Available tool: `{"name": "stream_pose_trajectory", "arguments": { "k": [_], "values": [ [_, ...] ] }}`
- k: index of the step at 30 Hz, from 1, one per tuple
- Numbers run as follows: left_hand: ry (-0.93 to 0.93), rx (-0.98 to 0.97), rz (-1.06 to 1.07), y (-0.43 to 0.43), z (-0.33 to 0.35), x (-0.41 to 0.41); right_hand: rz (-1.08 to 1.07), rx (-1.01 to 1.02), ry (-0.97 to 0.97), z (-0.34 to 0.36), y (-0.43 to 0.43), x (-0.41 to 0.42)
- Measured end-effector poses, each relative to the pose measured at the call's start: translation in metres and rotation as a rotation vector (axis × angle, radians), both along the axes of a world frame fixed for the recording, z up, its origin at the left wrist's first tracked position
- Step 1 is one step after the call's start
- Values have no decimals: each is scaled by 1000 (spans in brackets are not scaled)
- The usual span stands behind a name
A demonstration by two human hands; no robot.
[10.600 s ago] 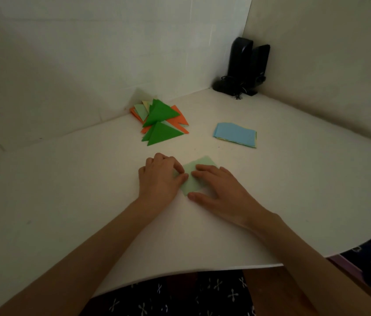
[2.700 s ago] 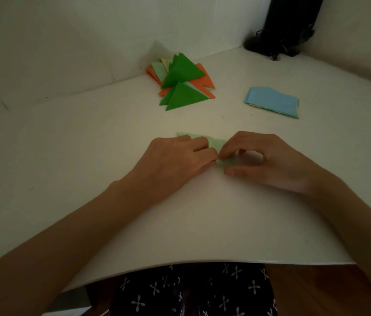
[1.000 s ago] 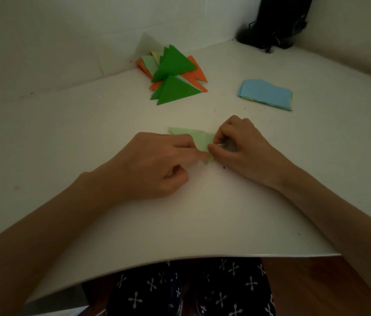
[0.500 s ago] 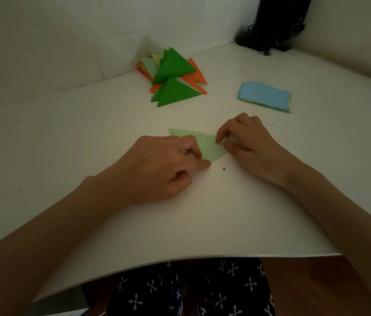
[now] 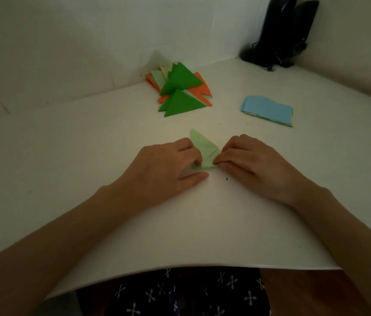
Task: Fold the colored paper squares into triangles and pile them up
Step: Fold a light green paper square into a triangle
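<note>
— Your light green paper [image 5: 205,148] lies mid-bench, between your hands and part-folded. Its long point runs away from you toward the far edge, leaning slightly left.

— Your right hand [image 5: 248,160] pinches its near right corner, forefinger and thumb closed on it. Your left hand [image 5: 168,165] has bent fingertips on the near left edge, with the thumb flat on the bench [image 5: 88,144], apart from the paper. Whether those fingers nip it or only press, I cannot tell.

— The pile of triangles [image 5: 180,92] sits beyond that point, by the far edge and well apart from it. I judge your left hand the nearer one for carrying the paper there. Your right is nearer the blue squares [image 5: 266,109].

— Mind, your knuckles hide the paper's near edge, so you cannot trust me on whether the crease is finished. The dim light blurs the flaps too.
</note>
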State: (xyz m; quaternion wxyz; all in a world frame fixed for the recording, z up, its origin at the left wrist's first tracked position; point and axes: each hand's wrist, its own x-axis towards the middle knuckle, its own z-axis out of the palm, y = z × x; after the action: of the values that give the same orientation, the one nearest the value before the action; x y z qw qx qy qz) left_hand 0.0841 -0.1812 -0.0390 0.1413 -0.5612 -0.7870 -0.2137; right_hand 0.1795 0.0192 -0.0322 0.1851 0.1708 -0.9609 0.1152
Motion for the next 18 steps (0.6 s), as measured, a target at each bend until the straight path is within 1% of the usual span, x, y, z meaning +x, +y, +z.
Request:
{"name": "stream_pose_trajectory", "arguments": {
  "k": [3, 5, 8, 10, 14, 16, 18],
  "values": [
    [-13, 24, 23, 3, -3, 2, 30, 55, 101, 4, -9, 0],
    [-15, 38, 15, 3, -3, 2, 63, 45, 119, 4, -13, 1],
    [-62, 62, -3, 3, -5, -1, 41, -52, -14, 0, -12, 1],
    [-134, 81, -8, 2, -7, -3, 7, -69, -80, -4, -9, -1],
    [-365, 137, 15, 1, -7, -7, 32, -125, -77, -5, -7, -2],
    [-434, 159, 27, 1, -6, -8, -6, -205, -104, -3, -7, -3],
    [-499, 179, 67, 2, -4, -7, -124, -345, -202, 1, -9, -6]
  ]
}}
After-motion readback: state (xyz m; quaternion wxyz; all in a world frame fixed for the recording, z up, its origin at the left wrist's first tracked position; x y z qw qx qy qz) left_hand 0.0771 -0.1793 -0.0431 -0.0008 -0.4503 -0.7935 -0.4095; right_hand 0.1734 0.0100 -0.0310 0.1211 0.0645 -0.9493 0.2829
